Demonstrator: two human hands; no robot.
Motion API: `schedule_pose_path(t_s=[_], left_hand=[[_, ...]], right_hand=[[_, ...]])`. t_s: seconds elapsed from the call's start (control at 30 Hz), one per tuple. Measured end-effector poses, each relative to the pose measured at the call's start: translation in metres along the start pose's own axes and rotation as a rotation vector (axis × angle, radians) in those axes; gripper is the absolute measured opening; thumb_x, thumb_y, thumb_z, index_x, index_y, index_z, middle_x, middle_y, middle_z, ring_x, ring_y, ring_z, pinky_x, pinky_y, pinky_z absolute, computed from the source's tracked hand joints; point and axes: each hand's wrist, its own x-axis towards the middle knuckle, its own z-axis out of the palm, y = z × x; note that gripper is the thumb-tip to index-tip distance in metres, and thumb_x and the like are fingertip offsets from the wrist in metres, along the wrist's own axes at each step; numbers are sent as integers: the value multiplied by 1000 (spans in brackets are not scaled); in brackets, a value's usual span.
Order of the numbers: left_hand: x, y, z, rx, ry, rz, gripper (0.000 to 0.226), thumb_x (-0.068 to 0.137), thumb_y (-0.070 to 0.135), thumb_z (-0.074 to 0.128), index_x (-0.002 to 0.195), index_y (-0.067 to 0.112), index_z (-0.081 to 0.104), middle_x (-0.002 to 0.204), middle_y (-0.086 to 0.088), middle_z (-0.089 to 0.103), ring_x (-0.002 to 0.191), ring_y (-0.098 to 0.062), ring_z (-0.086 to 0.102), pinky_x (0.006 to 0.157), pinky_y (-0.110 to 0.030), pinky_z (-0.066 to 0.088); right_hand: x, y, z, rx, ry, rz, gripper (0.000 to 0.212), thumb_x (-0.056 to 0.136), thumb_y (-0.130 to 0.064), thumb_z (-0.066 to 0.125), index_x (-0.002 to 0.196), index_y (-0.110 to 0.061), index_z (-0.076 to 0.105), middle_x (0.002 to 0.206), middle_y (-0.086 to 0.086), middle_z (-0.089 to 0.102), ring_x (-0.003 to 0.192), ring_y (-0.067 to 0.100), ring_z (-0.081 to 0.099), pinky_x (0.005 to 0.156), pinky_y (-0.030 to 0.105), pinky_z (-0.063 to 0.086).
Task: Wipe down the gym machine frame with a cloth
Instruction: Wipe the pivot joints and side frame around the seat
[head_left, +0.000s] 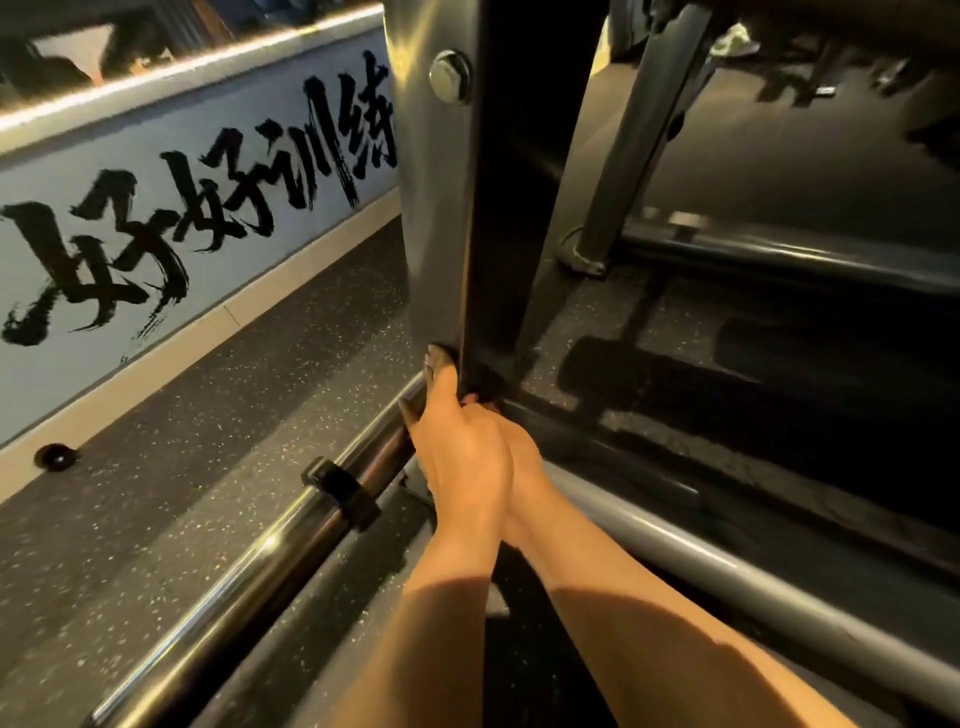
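The gym machine's grey metal upright (439, 218) rises in the middle of the view, with a bolt head (450, 77) near its top. My left hand (460, 447) reaches to the foot of the upright, its fingers stretched out and touching the upright's lower corner. My right hand (525, 462) lies just behind and under the left one, its fingers mostly hidden. A dark bunch at the fingertips, seemingly the cloth (485, 382), sits against the base of the upright in shadow. Which hand holds it I cannot tell.
A chrome bar (249, 566) with a black collar (340, 491) runs along the floor on the left. A grey frame tube (727, 566) runs right of my arms. More frame legs (623, 156) stand behind. A lettered wall panel (171, 223) borders the speckled floor (218, 415).
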Motion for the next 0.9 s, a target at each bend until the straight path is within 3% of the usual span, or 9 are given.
schedule_pose_path(t_s=[0.1,0.17,0.27,0.37,0.47,0.53,0.67,0.8,0.9], left_hand=[[-2,5,-10,-21,-8,3,32,98,1,39,105,24,61,94,3,65,88,-8,62,81,-28,51],[0,1,-7,-63,1,27,35,98,0,39,109,25,62,87,11,62,78,1,59,73,-21,47],[0,-2,-4,-107,13,43,40,98,-1,39,120,24,61,105,6,63,94,-4,59,89,-27,47],[0,-8,-1,-140,13,67,54,99,6,40,101,57,56,121,1,60,110,-11,57,101,-39,47],[4,-22,4,-93,25,126,59,91,19,36,100,78,44,126,6,59,121,-18,53,104,-44,45],[5,-30,5,-23,42,192,57,87,22,34,117,69,44,128,7,59,125,-21,50,106,-47,42],[7,-35,7,40,44,249,57,91,3,39,143,28,45,145,5,47,138,-15,34,117,-47,26],[6,-36,8,44,61,263,61,92,-9,41,145,21,42,149,3,42,137,-1,26,121,-45,19],[6,-37,12,71,97,325,58,85,-1,41,141,14,49,135,6,50,125,10,29,117,-53,23]], right_hand=[[1,-14,-2,24,60,-124,29,101,-8,42,119,-1,63,110,18,70,108,33,64,82,32,54],[5,-29,-2,70,120,-260,32,99,-1,39,116,-6,65,112,15,70,105,27,66,94,37,53],[12,-36,-1,20,106,-385,34,98,1,40,123,-8,62,110,11,70,102,21,67,87,30,56],[22,-14,-4,-113,130,-324,33,97,3,40,119,-7,63,104,8,70,92,14,68,68,16,54],[26,4,-8,-240,113,-280,27,97,0,45,116,-8,63,101,3,67,93,15,64,76,22,55],[25,-8,-6,-114,129,-264,28,98,1,43,112,-9,65,97,3,67,93,17,64,73,17,54],[36,-49,-5,174,167,-457,45,97,3,40,124,-26,61,131,-2,61,116,13,59,93,30,52],[63,-42,-6,181,254,-294,37,102,-8,42,134,-20,56,125,0,60,83,2,59,52,12,51],[77,-2,-12,219,288,-96,33,100,-4,41,125,-12,60,120,14,63,103,27,62,83,27,54]])
